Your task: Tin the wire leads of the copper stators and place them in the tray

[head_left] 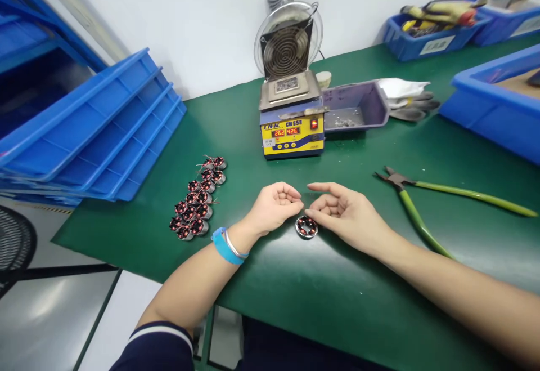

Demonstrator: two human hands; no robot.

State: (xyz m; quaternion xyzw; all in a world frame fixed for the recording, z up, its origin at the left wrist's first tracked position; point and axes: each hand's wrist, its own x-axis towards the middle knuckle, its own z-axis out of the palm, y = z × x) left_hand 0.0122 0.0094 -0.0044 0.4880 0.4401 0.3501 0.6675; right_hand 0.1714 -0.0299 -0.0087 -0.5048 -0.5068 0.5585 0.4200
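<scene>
Near centre: one copper-wound ring (306,227) on the green counter (270,286), loose rather than gripped. Right hand (348,213) just beyond, to its right: thumb and index fingers spread, others curled, thumb tip at the ring's far edge, seemingly touching. Left hand (276,208) to the far left of the ring: fingers curled, tips drawn close; can't tell if a thin wire is pinched. Step in hand, my read: handling this single ring, likely its wire ends. Next move would call for a steady hold on the rim and fine fingertip work, without snagging the windings. Left, a little farther: cluster of similar wound rings (196,202). Right: green-handled cutters (397,179), jaws parted, untouched. Far centre: yellow-and-blue heater unit (292,134), display lit.
</scene>
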